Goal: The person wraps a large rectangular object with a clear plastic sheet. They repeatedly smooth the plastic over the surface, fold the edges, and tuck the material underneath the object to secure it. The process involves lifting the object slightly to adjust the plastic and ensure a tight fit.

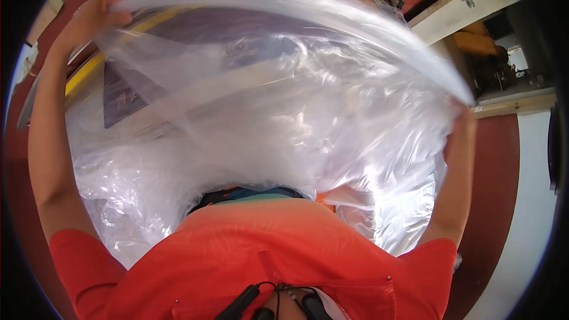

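Holding clear plastic sheeting (284,118) aloft

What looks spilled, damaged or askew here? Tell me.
Nothing looks plainly spilled or damaged. The clear plastic sheeting looks untidy: creased and bunched near the red shirt, its far edge bowed between the left hand and right hand.

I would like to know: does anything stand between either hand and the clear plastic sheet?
Nothing visible does. The left hand grips the clear plastic sheet directly at its upper-left end. The right hand is at its right end, too blurred to tell its exact grip.
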Demonstrator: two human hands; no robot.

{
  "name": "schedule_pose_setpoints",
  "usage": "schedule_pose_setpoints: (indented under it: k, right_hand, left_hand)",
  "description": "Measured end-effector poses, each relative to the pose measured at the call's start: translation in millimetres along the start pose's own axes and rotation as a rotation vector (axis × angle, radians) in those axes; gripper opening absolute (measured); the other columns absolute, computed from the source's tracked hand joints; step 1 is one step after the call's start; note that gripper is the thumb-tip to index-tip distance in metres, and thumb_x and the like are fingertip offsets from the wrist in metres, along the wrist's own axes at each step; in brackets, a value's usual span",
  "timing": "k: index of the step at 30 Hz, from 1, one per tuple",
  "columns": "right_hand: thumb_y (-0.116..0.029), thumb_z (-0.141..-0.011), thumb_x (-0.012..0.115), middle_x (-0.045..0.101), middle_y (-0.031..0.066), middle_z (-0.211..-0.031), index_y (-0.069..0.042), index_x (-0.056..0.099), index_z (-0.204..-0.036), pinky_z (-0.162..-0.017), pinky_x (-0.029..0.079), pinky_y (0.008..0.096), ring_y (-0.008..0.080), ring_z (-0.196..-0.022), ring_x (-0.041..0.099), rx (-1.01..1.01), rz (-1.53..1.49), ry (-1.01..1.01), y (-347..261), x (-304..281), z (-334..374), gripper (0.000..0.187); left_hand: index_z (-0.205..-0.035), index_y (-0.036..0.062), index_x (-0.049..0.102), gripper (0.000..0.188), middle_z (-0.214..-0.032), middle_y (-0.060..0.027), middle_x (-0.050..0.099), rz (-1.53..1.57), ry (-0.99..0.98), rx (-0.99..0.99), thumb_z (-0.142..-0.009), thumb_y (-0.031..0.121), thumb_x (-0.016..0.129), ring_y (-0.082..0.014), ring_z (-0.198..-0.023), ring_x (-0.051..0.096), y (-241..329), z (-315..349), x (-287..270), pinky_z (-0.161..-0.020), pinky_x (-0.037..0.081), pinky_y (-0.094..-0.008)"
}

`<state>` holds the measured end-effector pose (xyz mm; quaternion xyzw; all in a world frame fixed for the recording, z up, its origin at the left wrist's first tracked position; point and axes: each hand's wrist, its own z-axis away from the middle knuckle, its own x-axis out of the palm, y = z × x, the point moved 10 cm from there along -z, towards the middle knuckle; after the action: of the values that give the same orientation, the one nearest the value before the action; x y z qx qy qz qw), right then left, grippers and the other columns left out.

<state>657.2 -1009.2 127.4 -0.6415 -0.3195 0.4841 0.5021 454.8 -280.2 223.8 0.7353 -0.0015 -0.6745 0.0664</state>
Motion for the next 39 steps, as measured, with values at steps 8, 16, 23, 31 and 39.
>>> schedule_pose_setpoints:
  k: [8, 16, 23, 31, 39]
  right_hand:
    - [0.003, -0.066, 0.046, 0.045, 0.017, -0.111, 0.003, 0.04, -0.113, -0.09, 0.032, 0.034, 0.0278, -0.103, 0.042, -0.969, 0.663, 0.133, -85.4, 20.0, 21.2, 0.047]
    - [-0.042, -0.065, 0.064, 0.056, 0.0106, -0.097, -0.008, 0.055, -0.1, -0.08, 0.039, 0.0326, 0.0215, -0.09, 0.051, -0.159, 1.003, -1.775, 57.4, 254.9, 273.0, 0.05]
    - [-0.037, -0.077, 0.051, 0.045, 0.0142, -0.115, -0.012, 0.045, -0.114, -0.087, 0.034, 0.0346, 0.0266, -0.106, 0.042, -1.397, 0.494, -0.703, -135.3, 412.0, 227.8, 0.045]
    - [-0.046, -0.082, 0.034, 0.017, 0.0045, -0.135, -0.022, 0.024, -0.129, -0.097, 0.008, 0.049, 0.0262, -0.125, 0.013, -1.254, 0.998, -0.773, -77.7, 431.7, 235.5, 0.054]
    - [-0.033, -0.088, 0.025, 0.039, 0.0169, -0.12, -0.006, 0.047, -0.113, -0.095, 0.022, 0.0375, 0.0294, -0.114, 0.033, -0.971, 0.491, -0.927, -68.4, 351.0, 175.1, 0.042]
  left_hand:
    - [-0.093, 0.0021, 0.055, 0.029, -0.079, -0.0099, 0.059, -0.203, 0.681, -0.306, -0.08, 0.026, 0.045, -0.0245, -0.07, 0.057, -163.8, 46.5, -23.3, -0.065, 0.044, -0.0339]
    - [-0.11, 0.0082, 0.048, 0.03, -0.095, -0.0017, 0.054, 1.469, 0.421, -0.517, -0.085, 0.023, 0.042, -0.005, -0.075, 0.049, -142.4, 152.7, 95.0, -0.06, 0.039, -0.013]
    - [-0.106, 0.0133, 0.052, 0.049, -0.117, -0.0086, 0.045, -0.296, 0.439, -0.252, -0.065, -0.012, 0.045, -0.0265, -0.107, 0.044, -102.6, 280.6, 7.2, -0.086, 0.04, -0.0323]
    - [-0.085, 0.0064, 0.059, 0.013, -0.082, -0.0096, 0.054, -0.179, 0.485, -0.494, -0.072, 0.007, 0.056, -0.0274, -0.076, 0.051, -144.7, 309.7, 31.9, -0.068, 0.042, -0.0343]
    - [-0.124, 0.0162, 0.034, 0.049, -0.129, -0.0132, 0.028, -0.384, 0.164, -0.663, -0.082, 0.042, 0.038, -0.0296, -0.121, 0.023, -196.9, 265.2, 122.4, -0.096, 0.017, -0.0473]
